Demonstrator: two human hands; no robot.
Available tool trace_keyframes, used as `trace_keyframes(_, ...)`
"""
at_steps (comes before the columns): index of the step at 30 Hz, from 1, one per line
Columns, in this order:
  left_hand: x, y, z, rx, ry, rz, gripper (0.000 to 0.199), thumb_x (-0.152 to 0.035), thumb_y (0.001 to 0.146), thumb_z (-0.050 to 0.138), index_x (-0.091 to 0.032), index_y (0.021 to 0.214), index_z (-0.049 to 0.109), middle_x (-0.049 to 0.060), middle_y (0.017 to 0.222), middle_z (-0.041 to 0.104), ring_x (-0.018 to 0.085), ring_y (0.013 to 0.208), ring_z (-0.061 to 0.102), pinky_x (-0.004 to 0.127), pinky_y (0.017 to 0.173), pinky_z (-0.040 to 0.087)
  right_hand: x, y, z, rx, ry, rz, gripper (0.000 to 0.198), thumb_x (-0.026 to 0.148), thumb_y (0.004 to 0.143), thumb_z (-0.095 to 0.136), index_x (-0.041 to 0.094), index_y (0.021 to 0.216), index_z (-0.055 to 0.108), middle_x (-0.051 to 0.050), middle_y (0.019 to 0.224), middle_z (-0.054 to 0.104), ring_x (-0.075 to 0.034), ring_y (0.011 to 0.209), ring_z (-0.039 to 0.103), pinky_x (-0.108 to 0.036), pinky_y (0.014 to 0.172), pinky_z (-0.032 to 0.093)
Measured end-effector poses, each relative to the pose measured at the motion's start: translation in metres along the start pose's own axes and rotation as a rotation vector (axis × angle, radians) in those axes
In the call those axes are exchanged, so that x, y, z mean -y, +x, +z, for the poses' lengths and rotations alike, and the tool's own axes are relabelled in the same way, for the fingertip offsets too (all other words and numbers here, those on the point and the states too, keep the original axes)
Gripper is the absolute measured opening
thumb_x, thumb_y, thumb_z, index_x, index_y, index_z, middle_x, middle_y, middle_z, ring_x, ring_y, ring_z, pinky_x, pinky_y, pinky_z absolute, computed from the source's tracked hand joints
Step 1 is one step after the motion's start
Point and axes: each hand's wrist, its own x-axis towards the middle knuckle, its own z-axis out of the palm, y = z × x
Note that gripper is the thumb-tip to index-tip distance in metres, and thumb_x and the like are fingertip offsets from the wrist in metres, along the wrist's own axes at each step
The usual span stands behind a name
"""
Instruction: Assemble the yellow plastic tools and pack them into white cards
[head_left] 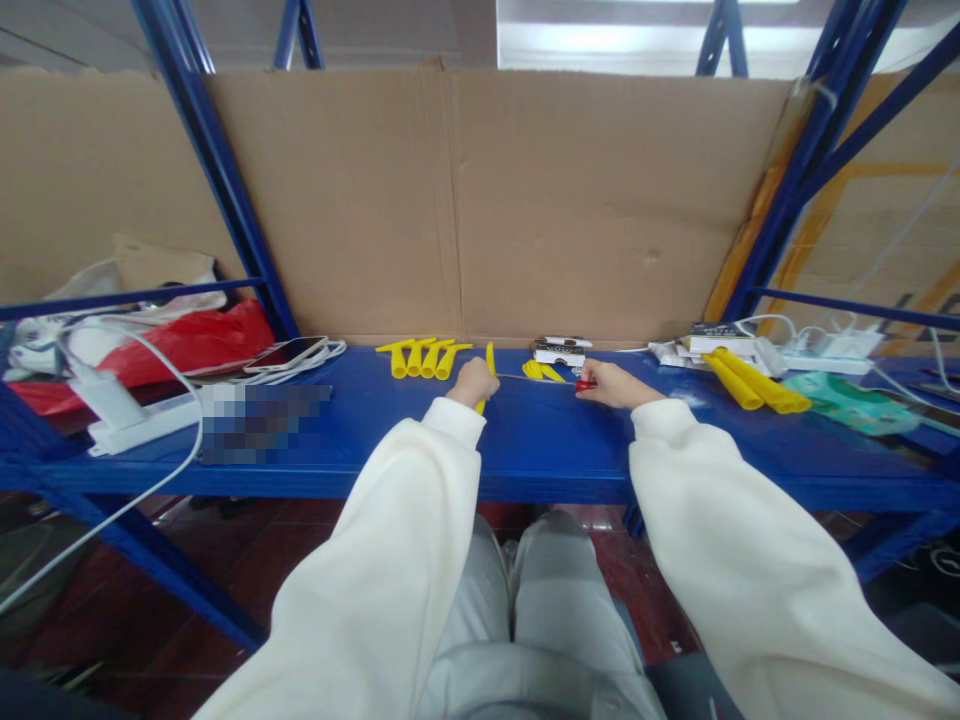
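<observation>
My left hand (476, 383) is closed around a yellow plastic piece (490, 357), whose ends stick out above and below the fingers. In my right hand (616, 385) is a screwdriver (586, 386) with a red handle. Its thin shaft runs left toward the yellow piece; whether the tip touches it is hidden by my left hand. Several yellow T-shaped plastic parts (421, 358) stand in a row behind and left of my left hand. Small flat yellow pieces (541, 371) lie between the hands, in front of a small black-and-white box (559, 352).
Two yellow tubes (757, 385) lie at the right near a green plastic packet (855, 402) and white boxes (721, 340). On the left are a white power strip (142, 425), a phone (296, 353) and a red bag (202, 343). Cardboard (495, 210) backs the blue shelf (555, 450).
</observation>
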Motion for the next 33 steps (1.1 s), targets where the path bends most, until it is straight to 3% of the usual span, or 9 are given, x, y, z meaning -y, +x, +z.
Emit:
trace_keyframes(8,-0.002,-0.004,-0.004,0.023,0.012,0.003,0.037,-0.002,0.078,0.058,0.001,0.113,0.071,0.021,0.101,0.077,0.023,0.096,0.074,0.021,0.08,0.052,-0.002,0.0,-0.006,0.075,-0.007,-0.087,0.012,0.031,0.084,0.065,0.021,0.076,0.062,-0.004,0.076,0.069,-0.019,0.072,0.062,-0.027,0.065,0.043)
trace_keyframes(15,-0.001,-0.003,-0.003,0.022,0.015,0.009,0.036,-0.002,0.08,0.058,0.0,0.113,0.071,0.02,0.103,0.076,0.02,0.095,0.074,0.019,0.077,0.05,0.003,-0.001,0.0,-0.004,-0.069,0.067,0.021,0.029,0.076,0.074,0.023,0.088,0.058,-0.003,0.077,0.069,-0.02,0.072,0.062,-0.026,0.061,0.041)
trace_keyframes(28,-0.001,-0.001,-0.001,0.003,0.047,-0.001,0.037,-0.001,0.078,0.058,-0.001,0.112,0.072,0.02,0.101,0.077,0.022,0.096,0.074,0.02,0.077,0.051,-0.008,0.004,0.001,0.032,-0.026,-0.083,0.012,0.033,0.085,0.067,0.021,0.082,0.067,-0.005,0.08,0.073,-0.021,0.077,0.066,-0.027,0.066,0.047)
trace_keyframes(33,0.0,0.0,0.0,-0.012,0.044,-0.002,0.038,-0.002,0.078,0.058,-0.002,0.113,0.072,0.019,0.101,0.077,0.023,0.095,0.074,0.02,0.076,0.052,0.0,0.002,0.004,-0.032,-0.118,0.045,0.021,0.03,0.078,0.075,0.023,0.093,0.062,-0.004,0.082,0.072,-0.021,0.075,0.065,-0.026,0.063,0.045)
